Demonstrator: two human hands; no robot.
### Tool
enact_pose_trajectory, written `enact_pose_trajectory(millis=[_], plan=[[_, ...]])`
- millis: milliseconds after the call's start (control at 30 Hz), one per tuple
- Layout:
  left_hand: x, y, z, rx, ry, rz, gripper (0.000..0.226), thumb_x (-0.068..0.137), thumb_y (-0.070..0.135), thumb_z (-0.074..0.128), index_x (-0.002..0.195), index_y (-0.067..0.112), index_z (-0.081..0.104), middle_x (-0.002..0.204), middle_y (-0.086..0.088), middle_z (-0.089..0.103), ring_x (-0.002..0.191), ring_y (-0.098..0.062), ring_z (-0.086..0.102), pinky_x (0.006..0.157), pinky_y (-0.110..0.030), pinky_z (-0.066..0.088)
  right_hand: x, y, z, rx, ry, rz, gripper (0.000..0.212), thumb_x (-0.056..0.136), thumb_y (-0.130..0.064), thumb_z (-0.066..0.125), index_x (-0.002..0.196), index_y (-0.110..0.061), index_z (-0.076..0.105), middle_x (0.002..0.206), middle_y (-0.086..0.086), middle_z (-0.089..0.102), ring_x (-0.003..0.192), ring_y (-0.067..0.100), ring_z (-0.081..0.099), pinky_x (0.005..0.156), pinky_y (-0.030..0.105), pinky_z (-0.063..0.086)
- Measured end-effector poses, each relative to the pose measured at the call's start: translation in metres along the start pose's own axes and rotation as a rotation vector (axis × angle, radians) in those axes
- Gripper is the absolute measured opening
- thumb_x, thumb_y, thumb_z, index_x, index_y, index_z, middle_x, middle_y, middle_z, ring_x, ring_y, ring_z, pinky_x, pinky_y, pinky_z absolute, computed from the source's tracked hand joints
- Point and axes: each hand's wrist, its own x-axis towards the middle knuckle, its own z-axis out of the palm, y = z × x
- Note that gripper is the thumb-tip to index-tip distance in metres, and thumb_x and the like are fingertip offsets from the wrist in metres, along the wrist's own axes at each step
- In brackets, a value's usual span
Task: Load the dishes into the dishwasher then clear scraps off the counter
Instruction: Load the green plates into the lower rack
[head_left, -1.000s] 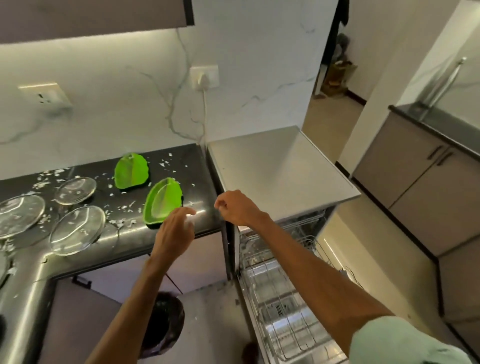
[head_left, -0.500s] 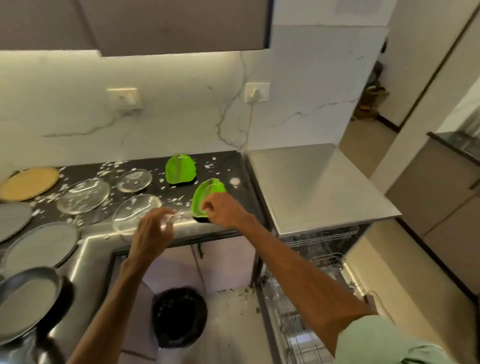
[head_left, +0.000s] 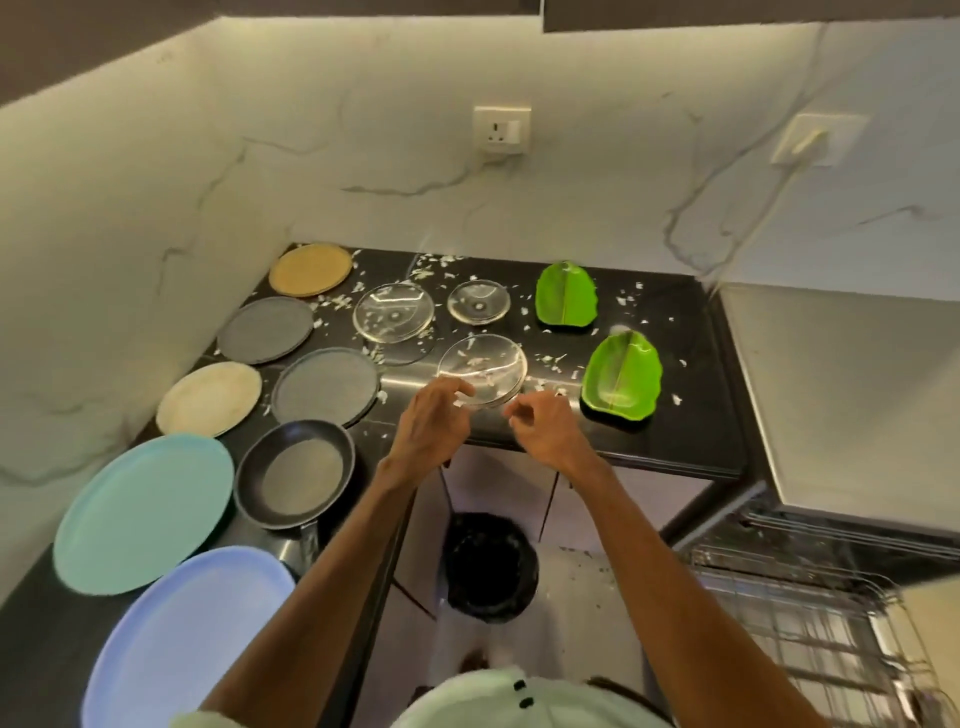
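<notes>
A clear glass plate (head_left: 483, 364) with scraps on it lies at the front edge of the black counter (head_left: 691, 415). My left hand (head_left: 431, 421) curls its fingers over the plate's near-left rim. My right hand (head_left: 545, 426) hovers at the near-right rim, fingers loosely curled, nothing visibly in it. Two more glass plates (head_left: 393, 314) (head_left: 478, 301) lie behind. Two green leaf-shaped dishes (head_left: 566, 299) (head_left: 621, 382) sit to the right. White scraps (head_left: 431, 265) are strewn over the counter. The dishwasher's pulled-out rack (head_left: 810, 613) shows at lower right.
Along the left counter lie a tan plate (head_left: 310, 269), two grey plates (head_left: 266, 329) (head_left: 325, 387), a cream plate (head_left: 209, 398), a black frying pan (head_left: 294, 473), a teal plate (head_left: 144, 512) and a lavender plate (head_left: 192, 634). A black bin (head_left: 491, 566) stands on the floor below the counter.
The view swung left from the dishwasher to the counter. My right hand left the near green dish and came to the glass plate's right rim; my left hand stays at its rim.
</notes>
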Motion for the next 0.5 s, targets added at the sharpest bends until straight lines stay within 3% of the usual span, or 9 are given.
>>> enact_pose_trajectory(millis=[133,300,400,500], plan=[[0.001,-0.013,0.001,0.013,-0.062,-0.036,0.030,0.089,0.020,0.058,0.116,0.031,0.065,0.125,0.002,0.066,0.115,-0.019,0.063,0.097,-0.043,0.053,0.023,-0.006,0.001,0.003,-0.030,-0.027,0.019,0.089,-0.006,0.064,0.100,-0.012,0.079,0.099,0.003,0.077,0.090,0.015,0.070,0.089,0.028,0.055],[0.015,-0.015,0.018,-0.002,-0.081,-0.039,0.029,0.090,0.022,0.060,0.116,0.033,0.062,0.127,0.002,0.063,0.113,-0.019,0.063,0.092,-0.046,0.056,0.063,0.002,-0.002,0.026,-0.041,-0.046,0.018,0.089,-0.009,0.066,0.096,-0.017,0.080,0.095,-0.004,0.077,0.082,0.007,0.069,0.081,0.023,0.056],[0.035,-0.005,0.037,-0.009,-0.053,-0.047,0.027,0.091,0.017,0.061,0.115,0.028,0.065,0.126,0.002,0.065,0.109,-0.019,0.064,0.091,-0.043,0.055,0.088,0.020,-0.014,0.016,-0.006,-0.036,0.013,0.089,-0.022,0.069,0.080,-0.020,0.077,0.076,-0.004,0.073,0.068,0.007,0.064,0.065,0.024,0.047],[0.063,0.017,0.064,-0.016,-0.016,-0.061,0.025,0.091,0.017,0.061,0.113,0.025,0.067,0.125,0.000,0.066,0.115,-0.021,0.061,0.095,-0.041,0.051,0.113,0.055,-0.039,-0.009,0.070,0.031,0.026,0.087,-0.032,0.072,0.067,-0.016,0.073,0.062,-0.001,0.067,0.061,0.013,0.061,0.058,0.029,0.043]])
